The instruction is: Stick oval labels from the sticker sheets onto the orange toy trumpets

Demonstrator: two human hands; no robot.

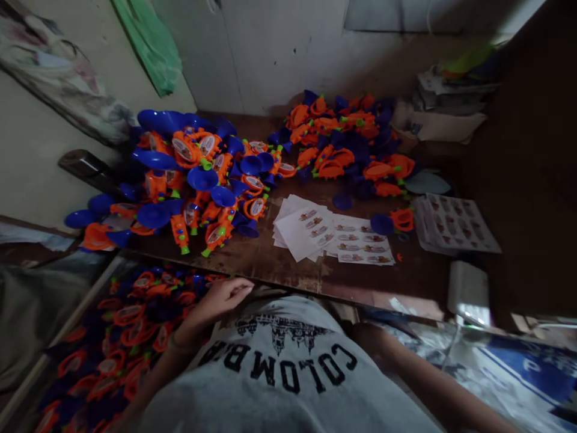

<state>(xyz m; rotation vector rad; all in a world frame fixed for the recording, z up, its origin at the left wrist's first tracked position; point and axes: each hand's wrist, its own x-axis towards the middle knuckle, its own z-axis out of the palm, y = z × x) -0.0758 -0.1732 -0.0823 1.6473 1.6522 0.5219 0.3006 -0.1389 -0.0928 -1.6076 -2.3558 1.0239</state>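
My left hand hangs at the table's front edge with its fingers curled together; whether anything is inside them is hidden. Of my right arm only the forearm shows, at the lower right, and its hand is out of sight. On the table lie sheets of oval stickers, partly under white sheets. A heap of orange and blue toy horns with oval labels fills the left side. Farther back is a second heap of similar horns. One orange and blue horn lies apart beside the sticker sheets.
A stack of sticker sheets and a white device are at the right. Below the table at the left, a large container holds many more horns. A dark cylinder leans by the left heap. Stacked papers stand at the back right.
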